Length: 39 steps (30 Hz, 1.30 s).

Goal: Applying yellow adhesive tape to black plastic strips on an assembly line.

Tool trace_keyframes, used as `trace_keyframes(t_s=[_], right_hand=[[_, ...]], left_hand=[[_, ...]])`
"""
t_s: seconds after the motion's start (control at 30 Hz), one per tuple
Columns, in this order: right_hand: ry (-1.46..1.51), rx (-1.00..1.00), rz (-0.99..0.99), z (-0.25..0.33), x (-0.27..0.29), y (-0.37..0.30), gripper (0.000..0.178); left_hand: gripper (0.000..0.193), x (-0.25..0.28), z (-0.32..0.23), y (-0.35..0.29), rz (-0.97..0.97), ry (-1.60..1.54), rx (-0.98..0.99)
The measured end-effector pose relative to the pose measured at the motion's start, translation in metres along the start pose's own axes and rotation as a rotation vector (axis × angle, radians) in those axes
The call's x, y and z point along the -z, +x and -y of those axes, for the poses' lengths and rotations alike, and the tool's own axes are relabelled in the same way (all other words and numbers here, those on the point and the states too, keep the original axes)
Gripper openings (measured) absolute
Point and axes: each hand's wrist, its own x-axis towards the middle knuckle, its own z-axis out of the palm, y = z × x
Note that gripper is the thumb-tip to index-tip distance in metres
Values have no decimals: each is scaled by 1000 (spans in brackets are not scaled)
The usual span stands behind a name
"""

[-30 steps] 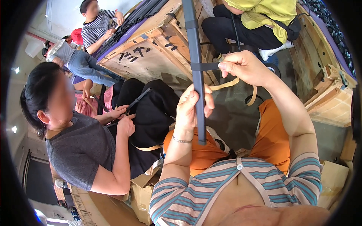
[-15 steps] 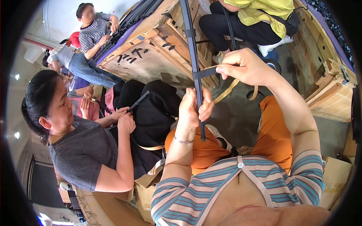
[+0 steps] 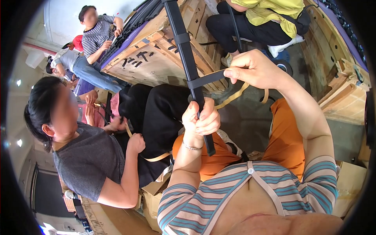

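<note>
A long black bar (image 3: 181, 51) slants up and away in front of me. My left hand (image 3: 201, 118) is wrapped round its lower part, and the bar's near end sticks out below the fist. Farther up, a band of black tape (image 3: 182, 38) circles the bar. Just above my left hand, a black tape strip (image 3: 207, 78) is stuck to the bar and stretches taut to the right. My right hand (image 3: 252, 69) pinches the strip's free end between thumb and fingers. A yellowish backing strip (image 3: 234, 96) hangs in a loop below that hand.
At my left sits a person in a grey shirt (image 3: 92, 156) holding a yellowish strip. Wooden crates (image 3: 145, 58) stand ahead, one heaped with black bars (image 3: 131, 29). A person in yellow (image 3: 270, 15) sits beyond. A tape roll (image 3: 282, 67) lies on the floor; cardboard boxes (image 3: 150, 201) stand near me.
The bar has turned in my left hand and its upper part has swung left. My right hand has stayed nearly still with the tape. The neighbour's hands now hold a yellowish strip.
</note>
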Motion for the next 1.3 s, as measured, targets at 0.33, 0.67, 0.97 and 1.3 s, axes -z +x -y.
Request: trace_keyframes(t_s=[0.33,0.67,0.97,1.3], right_hand=[[187,-150,52,5,-23,7,22],[161,-7,-75,18,-46,19,13],[711,-379,-187,-39,-76,34,17],[1230,-207,116,-8,-47,38,47]], left_hand=[[39,0,3,4,114,-216,17],[38,3,4,3,10,-160,42],[34,17,15,15,-143,-316,-59],[40,-21,17,33,172,-83,-5]])
